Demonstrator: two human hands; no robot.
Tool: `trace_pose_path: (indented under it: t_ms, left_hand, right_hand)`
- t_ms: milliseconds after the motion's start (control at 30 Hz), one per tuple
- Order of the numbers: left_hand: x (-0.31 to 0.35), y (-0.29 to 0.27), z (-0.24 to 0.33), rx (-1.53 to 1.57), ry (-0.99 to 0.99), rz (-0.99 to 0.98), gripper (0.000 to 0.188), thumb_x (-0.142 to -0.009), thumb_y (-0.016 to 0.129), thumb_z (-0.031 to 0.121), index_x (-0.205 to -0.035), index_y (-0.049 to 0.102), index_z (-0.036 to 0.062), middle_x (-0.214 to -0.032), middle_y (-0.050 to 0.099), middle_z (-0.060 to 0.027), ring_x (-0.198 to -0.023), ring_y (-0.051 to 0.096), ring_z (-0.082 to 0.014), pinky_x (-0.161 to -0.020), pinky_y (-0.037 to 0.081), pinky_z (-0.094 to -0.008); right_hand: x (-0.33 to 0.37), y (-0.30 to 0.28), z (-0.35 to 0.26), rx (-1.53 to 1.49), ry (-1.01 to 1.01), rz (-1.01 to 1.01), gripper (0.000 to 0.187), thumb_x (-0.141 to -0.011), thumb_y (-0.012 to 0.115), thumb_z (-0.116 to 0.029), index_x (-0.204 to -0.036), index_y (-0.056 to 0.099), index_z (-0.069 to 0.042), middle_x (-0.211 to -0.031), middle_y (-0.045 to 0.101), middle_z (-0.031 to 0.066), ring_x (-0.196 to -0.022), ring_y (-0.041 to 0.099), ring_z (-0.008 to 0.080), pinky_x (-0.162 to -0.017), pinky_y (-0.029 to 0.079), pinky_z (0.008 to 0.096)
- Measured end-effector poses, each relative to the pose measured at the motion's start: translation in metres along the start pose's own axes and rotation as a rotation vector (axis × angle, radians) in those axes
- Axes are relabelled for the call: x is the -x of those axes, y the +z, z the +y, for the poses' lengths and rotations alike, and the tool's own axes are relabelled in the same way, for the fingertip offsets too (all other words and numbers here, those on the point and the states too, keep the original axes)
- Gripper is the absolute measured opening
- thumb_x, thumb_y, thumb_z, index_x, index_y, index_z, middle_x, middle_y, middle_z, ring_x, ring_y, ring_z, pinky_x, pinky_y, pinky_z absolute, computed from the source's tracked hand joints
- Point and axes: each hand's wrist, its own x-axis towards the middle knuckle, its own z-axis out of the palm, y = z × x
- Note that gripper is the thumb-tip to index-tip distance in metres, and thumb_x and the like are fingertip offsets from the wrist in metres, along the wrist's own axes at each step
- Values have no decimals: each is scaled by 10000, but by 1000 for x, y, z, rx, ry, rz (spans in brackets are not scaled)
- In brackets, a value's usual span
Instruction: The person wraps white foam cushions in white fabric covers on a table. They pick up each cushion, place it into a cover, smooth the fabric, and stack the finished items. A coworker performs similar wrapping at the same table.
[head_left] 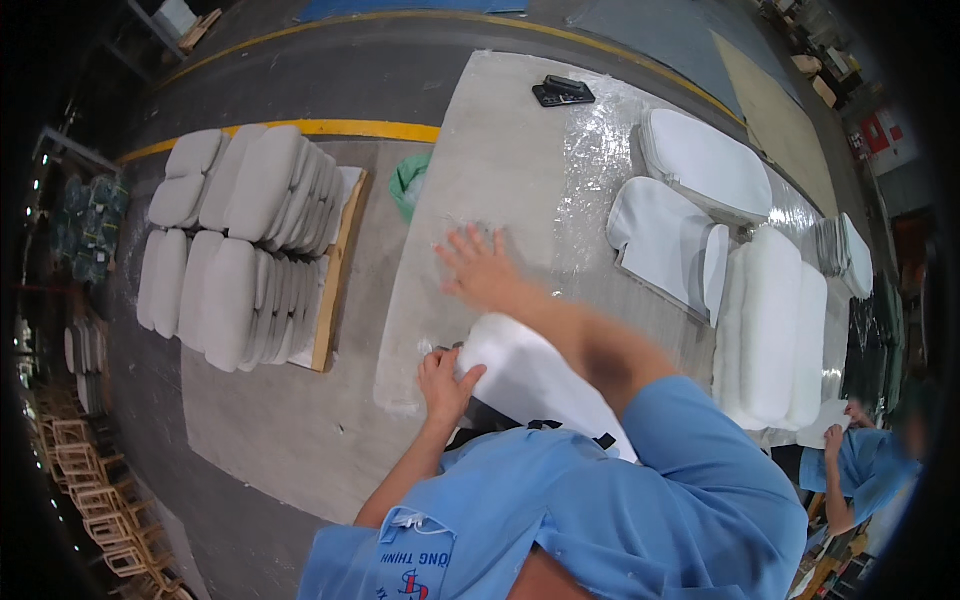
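Observation:
A white padded piece (540, 378), long and smooth like a cushion or its cover, lies at the table's near edge against my body. My left hand (446, 388) is closed on its left end, with the thumb along the edge. Something small and dark shows at those fingertips, too little to name. My right hand (484, 268) is open, fingers spread, just above or on the plastic-wrapped tabletop (500, 150) beyond the piece; whether it touches is unclear. My right forearm crosses over the white piece and hides part of it.
White flat pieces (705, 165) and thick white cushions (765, 325) lie on the table's right. A black handled tool (563, 91) rests at the far edge. Left, grey-white pads (262, 190) stand on a pallet beside a green bag (405, 185). A co-worker (865, 460) holds a white sheet at right.

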Motion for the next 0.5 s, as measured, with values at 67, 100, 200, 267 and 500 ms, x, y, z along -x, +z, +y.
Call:
trace_pose_path:
  t_ms: [67, 100, 200, 267, 500]
  left_hand:
    - [3, 0, -4, 15, 32, 27, 665, -787, 892, 423, -1295, 681, 51, -1221, 597, -153, -1143, 547, -357, -1011, 421, -471]
    - [3, -1, -7, 67, 14, 20, 662, -784, 898, 384, -1303, 664, 46, -1234, 600, -147, -1141, 551, -338, -1008, 432, -460]
    - [13, -12, -19, 319, -40, -78, 637, -800, 891, 265, -1326, 619, 30, -1278, 608, -132, -1142, 561, -279, -1005, 463, -428]
    - [6, -20, -31, 635, -82, -146, 587, -841, 853, 182, -1342, 596, 16, -1313, 610, -127, -1154, 565, -239, -1011, 480, -414]
    - [-85, -34, -20, 371, 228, -247, 557, -1041, 573, 130, -1562, 434, -10, -1586, 476, -208, -1485, 426, -354, -1240, 322, -433]
  right_hand:
    - [16, 13, -14, 24, -67, -39, 775, -1010, 506, -640, -1646, 383, -214, -1733, 281, 144, -1599, 197, 445, -1213, 148, 759]
    - [35, 15, -28, 1, -115, -70, 765, -1009, 512, -631, -1639, 397, -213, -1730, 292, 139, -1600, 200, 439, -1214, 149, 758]
    - [88, 18, -41, -78, -121, -104, 756, -1004, 528, -619, -1629, 415, -210, -1728, 297, 143, -1607, 194, 423, -1224, 133, 747]
    - [113, 16, -41, -114, -123, -68, 729, -1006, 545, -601, -1616, 438, -216, -1730, 291, 145, -1619, 177, 388, -1258, 120, 695]
    - [150, -22, -43, -310, -240, -314, 539, -1020, 592, -484, -1412, 626, -115, -1593, 492, 158, -1530, 390, 364, -1258, 215, 642]
